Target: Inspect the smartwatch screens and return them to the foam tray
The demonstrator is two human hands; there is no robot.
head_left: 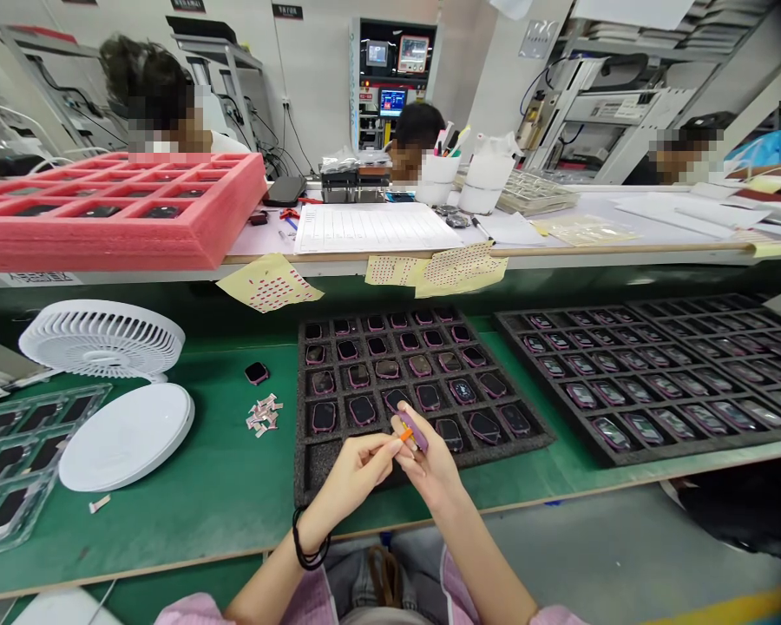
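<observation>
My left hand (355, 476) pinches a small orange stick (406, 434) between thumb and fingertips. My right hand (433, 464) grips a purple-edged watch body (415, 431) by its edges, and the orange tip meets that body. Both hands hover over the near edge of a black foam tray (312, 473), which holds several rows of pink-framed watch bodies (363, 410). A second black foam tray (599, 447) with similar pieces lies to the right.
On the green mat lie a folded white fan (104, 340), a loose watch body (256, 373), small pink-and-white scraps (264, 415) and a clear plastic tray (19, 460). Behind a raised shelf holding a pink foam tray (117, 217), several co-workers sit among machines.
</observation>
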